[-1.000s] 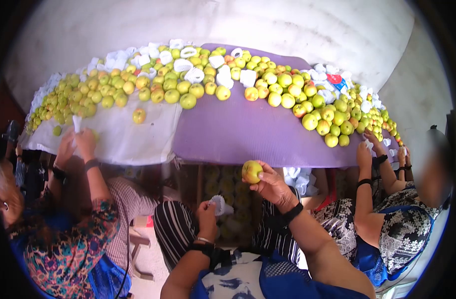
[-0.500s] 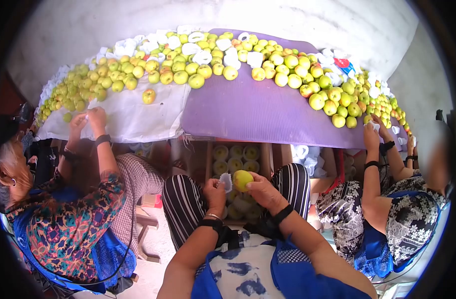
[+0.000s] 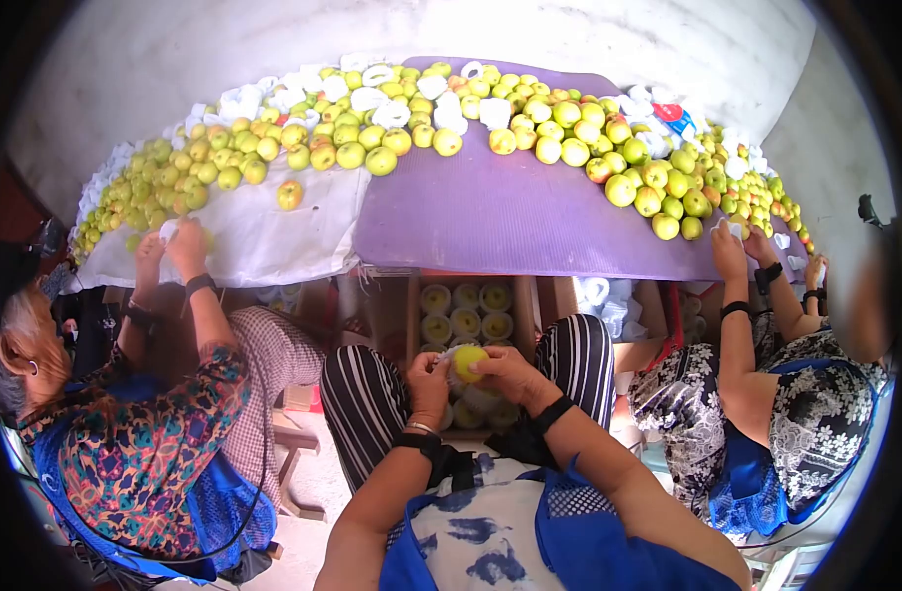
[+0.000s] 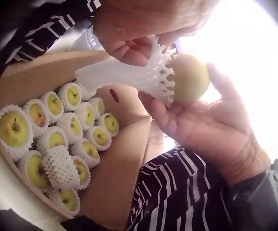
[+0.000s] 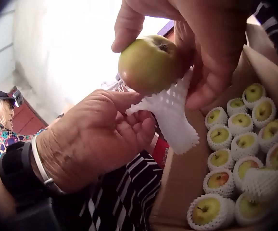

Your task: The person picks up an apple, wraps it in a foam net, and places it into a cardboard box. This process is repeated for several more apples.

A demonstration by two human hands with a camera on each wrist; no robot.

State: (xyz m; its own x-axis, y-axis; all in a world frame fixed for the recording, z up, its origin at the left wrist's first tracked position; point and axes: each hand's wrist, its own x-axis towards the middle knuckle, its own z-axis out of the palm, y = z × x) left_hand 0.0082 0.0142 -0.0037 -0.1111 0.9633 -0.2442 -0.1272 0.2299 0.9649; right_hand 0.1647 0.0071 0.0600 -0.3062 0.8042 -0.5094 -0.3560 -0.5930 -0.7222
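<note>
Fruit: a round yellow-green apple-like fruit is held above the lap, over the open carton, gripped by the right hand with thumb and fingers curled round it.
Sleeve: a white foam mesh sleeve is pinched at its edge by the left hand; its stretched mouth is set against the underside of the fruit, and the rest trails off as a flat strip.
Change: a second ago the fruit was raised near the table edge and the sleeve was held apart, lower down; half a second ago the two had been brought side by side over the lap; now the mesh is in contact with the fruit. The wrapping is judged to be just starting, with only the mesh rim caught on the fruit.
Look of fruit: smooth skin, green-yellow with a faint brownish blush; the stalk pit is turned up toward the right thumb; no bruise can be made out.
Carton: a brown cardboard box stands between the knees, with rows of fruit already netted in white foam.
Table: a purple mat and a white cloth are heaped with loose fruit and spare sleeves.
Others: a person on each side is handling fruit at the table edge.
</note>
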